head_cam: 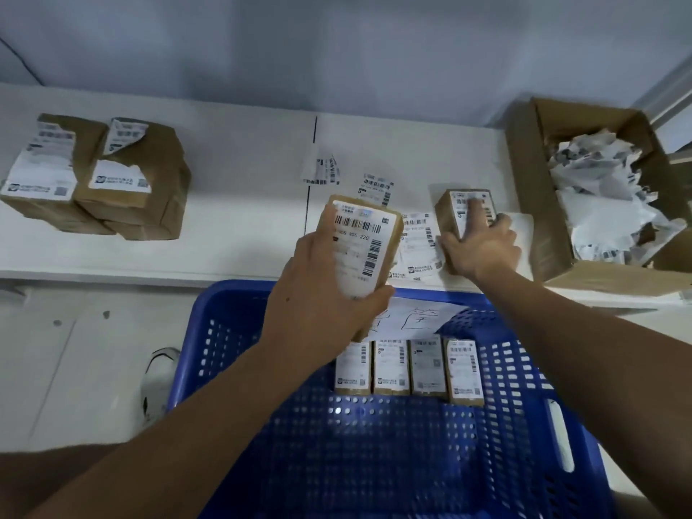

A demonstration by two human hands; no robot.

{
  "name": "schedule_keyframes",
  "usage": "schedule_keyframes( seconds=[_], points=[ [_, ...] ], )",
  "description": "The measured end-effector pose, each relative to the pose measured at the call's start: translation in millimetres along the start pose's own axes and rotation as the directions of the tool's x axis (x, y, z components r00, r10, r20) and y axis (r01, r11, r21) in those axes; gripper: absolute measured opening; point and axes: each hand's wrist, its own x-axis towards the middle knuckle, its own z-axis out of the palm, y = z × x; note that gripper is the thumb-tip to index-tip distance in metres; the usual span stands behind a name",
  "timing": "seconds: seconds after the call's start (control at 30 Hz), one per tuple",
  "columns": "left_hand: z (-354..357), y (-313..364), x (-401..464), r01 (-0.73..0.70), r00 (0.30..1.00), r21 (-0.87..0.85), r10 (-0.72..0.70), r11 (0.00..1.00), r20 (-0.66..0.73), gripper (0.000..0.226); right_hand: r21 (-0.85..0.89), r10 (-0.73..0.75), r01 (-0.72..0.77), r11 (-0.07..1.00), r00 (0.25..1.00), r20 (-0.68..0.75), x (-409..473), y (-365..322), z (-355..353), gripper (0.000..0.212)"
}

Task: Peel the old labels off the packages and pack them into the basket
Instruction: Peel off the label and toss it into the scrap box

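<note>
My left hand (322, 294) grips a brown package with a white barcode label (361, 243), held upright above the far rim of the blue basket (232, 331). My right hand (481, 245) rests on a second small brown package (455, 211) on the white table, fingers spread over its label. Several labelled packages (408, 368) stand in a row inside the basket against its far wall. Loose peeled labels (376, 187) lie on the table between the two hands.
A stack of brown packages with partly torn labels (101, 181) sits at the table's left. An open cardboard box (531, 189) full of crumpled label scraps stands at the right. A paper sheet with handwriting (419, 316) hangs on the basket's far wall.
</note>
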Motion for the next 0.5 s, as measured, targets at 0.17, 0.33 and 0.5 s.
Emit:
schedule_keyframes(
  seconds=[0.17, 0.33, 0.5],
  points=[
    [-3, 3, 1, -0.027, 1.0, 0.04, 0.027, 0.999, -0.009, 0.115, 0.105, -0.094, 0.11, 0.988, 0.984, -0.149, -15, 3, -14, 0.088],
    [-13, 0, -7, -0.078, 0.997, 0.146, 0.076, 0.986, 0.021, 0.116, 0.104, -0.256, 0.281, 0.954, 0.945, -0.205, -67, 8, -39, 0.091],
    [-29, 2, -27, -0.097, 0.995, 0.253, 0.099, 0.963, 0.003, 0.108, 0.145, -0.302, 0.332, 0.932, 0.933, -0.195, -139, 12, -56, 0.092]
  ],
)
